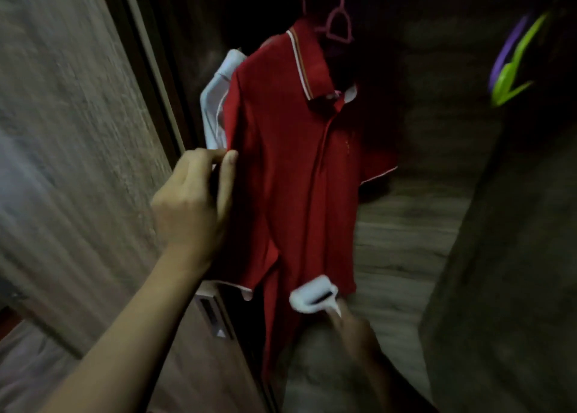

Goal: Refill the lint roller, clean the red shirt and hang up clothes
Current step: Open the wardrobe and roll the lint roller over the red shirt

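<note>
Left grip [193, 200] in pinch on red shirt [296, 178] edge, right grip [356, 328] around lint roller [312, 294].

This looks like the inside of a clothes wardrobe in a home: a wood-grain door panel [78, 131] with a recessed metal handle [210, 314] stands at the left, and the same wood-grain finish lines the dim back wall [406, 241]. A red shirt [290, 178] hangs on a pink hanger [338, 22] with a white garment [215, 100] just behind it, while a green hanger [515, 69] and a purple hanger [509, 41] show at the upper right above a dark garment [499, 256]. A white lint roller [313, 294] at the shirt's hem adds to the domestic, clothes-care setting.
</note>
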